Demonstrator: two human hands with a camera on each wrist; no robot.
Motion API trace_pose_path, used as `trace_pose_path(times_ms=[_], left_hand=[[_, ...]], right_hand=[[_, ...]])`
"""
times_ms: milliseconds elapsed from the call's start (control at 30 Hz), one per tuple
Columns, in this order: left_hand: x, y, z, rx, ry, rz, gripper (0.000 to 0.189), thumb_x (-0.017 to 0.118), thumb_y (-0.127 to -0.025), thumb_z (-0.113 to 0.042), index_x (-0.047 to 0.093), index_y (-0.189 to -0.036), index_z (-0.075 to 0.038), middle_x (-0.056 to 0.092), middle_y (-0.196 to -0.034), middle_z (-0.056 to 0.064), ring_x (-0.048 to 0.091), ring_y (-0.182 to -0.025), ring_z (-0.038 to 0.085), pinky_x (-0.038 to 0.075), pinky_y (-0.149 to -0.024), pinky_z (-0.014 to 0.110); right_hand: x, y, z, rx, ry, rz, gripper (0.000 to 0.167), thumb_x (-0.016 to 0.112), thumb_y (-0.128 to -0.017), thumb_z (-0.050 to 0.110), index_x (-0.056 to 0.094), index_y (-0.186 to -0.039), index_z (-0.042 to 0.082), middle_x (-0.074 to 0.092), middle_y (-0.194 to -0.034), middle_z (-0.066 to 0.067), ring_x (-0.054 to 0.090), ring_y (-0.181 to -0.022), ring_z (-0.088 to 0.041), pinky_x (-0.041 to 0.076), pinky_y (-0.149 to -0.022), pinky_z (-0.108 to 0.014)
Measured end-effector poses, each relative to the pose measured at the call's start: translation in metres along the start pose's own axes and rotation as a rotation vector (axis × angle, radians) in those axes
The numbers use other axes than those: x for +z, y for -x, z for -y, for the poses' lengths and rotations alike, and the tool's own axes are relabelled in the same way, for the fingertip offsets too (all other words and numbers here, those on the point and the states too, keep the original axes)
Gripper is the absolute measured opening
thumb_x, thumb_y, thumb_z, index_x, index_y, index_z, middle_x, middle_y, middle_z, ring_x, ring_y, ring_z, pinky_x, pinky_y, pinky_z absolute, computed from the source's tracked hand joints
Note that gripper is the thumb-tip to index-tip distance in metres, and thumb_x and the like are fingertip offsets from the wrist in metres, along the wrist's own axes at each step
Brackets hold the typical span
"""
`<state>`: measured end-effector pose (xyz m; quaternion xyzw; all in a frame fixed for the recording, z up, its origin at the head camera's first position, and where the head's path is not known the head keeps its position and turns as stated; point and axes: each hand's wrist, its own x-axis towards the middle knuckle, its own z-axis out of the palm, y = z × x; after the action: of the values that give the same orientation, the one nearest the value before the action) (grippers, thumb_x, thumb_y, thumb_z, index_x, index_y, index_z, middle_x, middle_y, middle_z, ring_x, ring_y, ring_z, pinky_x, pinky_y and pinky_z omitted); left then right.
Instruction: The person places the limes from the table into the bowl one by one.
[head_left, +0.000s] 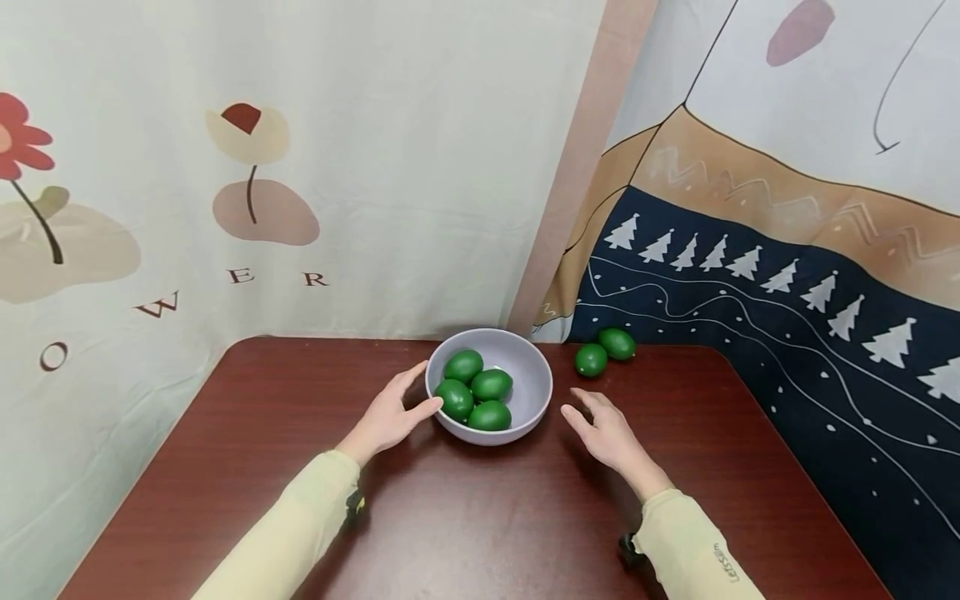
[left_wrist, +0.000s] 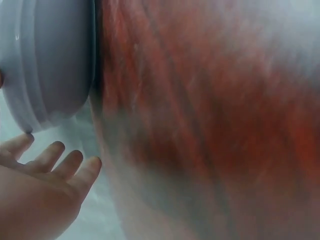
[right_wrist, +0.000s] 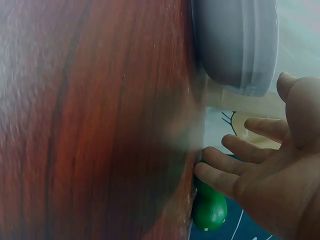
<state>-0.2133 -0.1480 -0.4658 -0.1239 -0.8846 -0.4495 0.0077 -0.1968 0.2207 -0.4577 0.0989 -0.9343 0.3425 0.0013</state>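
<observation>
A light purple-grey bowl (head_left: 536, 383) stands near the back of the table with several green limes (head_left: 491, 385) in it. At its left side, my left hand (head_left: 386, 421) touches the rim with thumb and index finger, the fingers fairly straight. The left wrist view shows these fingers (left_wrist: 44, 156) spread beside the bowl's wall (left_wrist: 62, 55). To the right of the bowl, my right hand (head_left: 609, 433) hovers apart from it, fingers extended and holding nothing. Just beyond those fingertips lie two more limes (head_left: 591, 360), partly hidden behind the fingers in the right wrist view.
The dark red-brown wooden table (head_left: 480, 517) reaches back to a pale curtain (head_left: 420, 208) with printed flowers and letters. On the right hangs a dark blue cloth (head_left: 810, 367) with white trees. The two loose limes are close to the back edge.
</observation>
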Motion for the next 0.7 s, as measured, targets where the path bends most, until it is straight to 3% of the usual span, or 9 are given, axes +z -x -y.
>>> trace_pose_path(times_ms=[300, 567, 700], left_hand=[[-0.012, -0.004, -0.006, 0.112, -0.194, 0.01, 0.078, 0.074, -0.095, -0.037, 0.043, -0.155, 0.001, 0.041, -0.158, 0.026, 0.038, -0.147, 0.043, 0.033, -0.118, 0.06], [-0.016, -0.005, -0.006, 0.11, -0.324, 0.02, 0.083, 0.073, -0.092, -0.05, 0.046, -0.155, -0.005, 0.041, -0.16, 0.021, 0.036, -0.149, 0.042, 0.034, -0.117, 0.06], [-0.015, -0.005, -0.009, 0.14, -0.349, 0.012, 0.085, 0.073, -0.091, -0.053, 0.045, -0.156, -0.006, 0.042, -0.16, 0.019, 0.037, -0.149, 0.04, 0.034, -0.118, 0.059]], right_hand=[[-0.008, -0.001, -0.006, 0.01, 0.015, 0.003, 0.06, 0.056, -0.107, 0.035, 0.047, -0.151, -0.004, 0.049, -0.15, -0.028, 0.047, -0.139, -0.045, 0.038, -0.115, -0.061], [-0.013, -0.003, -0.012, -0.009, 0.042, -0.03, 0.057, 0.057, -0.107, 0.031, 0.049, -0.148, -0.007, 0.051, -0.147, -0.03, 0.049, -0.137, -0.046, 0.038, -0.114, -0.061], [-0.018, -0.004, -0.015, 0.005, 0.046, -0.035, 0.057, 0.056, -0.107, 0.032, 0.049, -0.149, -0.006, 0.051, -0.147, -0.03, 0.049, -0.136, -0.047, 0.038, -0.114, -0.061]])
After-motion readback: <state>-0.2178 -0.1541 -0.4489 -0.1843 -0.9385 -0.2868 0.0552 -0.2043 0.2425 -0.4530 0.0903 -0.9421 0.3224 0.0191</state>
